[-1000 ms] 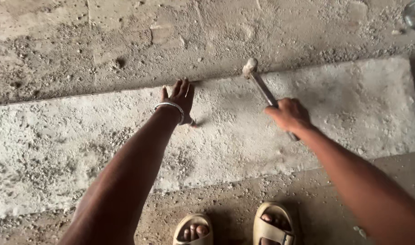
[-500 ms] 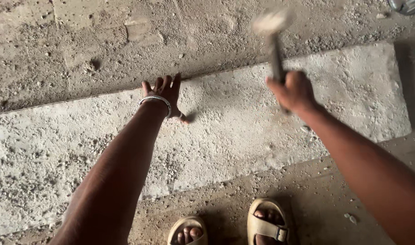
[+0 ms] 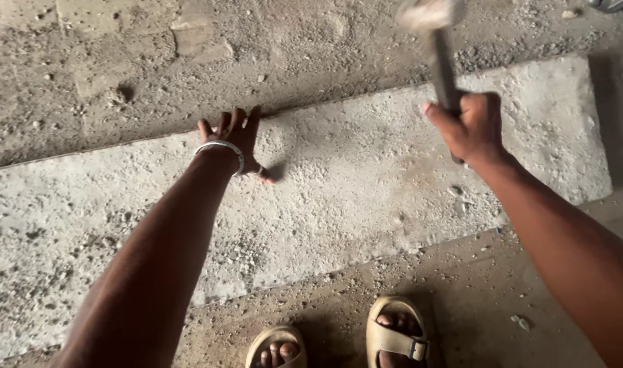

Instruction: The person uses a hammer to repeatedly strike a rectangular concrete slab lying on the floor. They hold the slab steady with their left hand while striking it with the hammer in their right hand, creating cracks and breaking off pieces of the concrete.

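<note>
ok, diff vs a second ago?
The right hand has swung the hammer up off the concrete slab; its head is now raised and blurred. The left hand stays flat on the slab's far edge. Grip and sandalled feet unchanged.

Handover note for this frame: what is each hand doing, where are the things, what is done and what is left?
Left hand: pressed flat on the far edge of the concrete slab, bangle at the wrist.
Right hand: gripping the hammer handle, head raised and blurred, above the slab.
Done: no crack or break visible in the slab.
Left: the slab lies whole on the ground in front of the sandalled feet.
</note>
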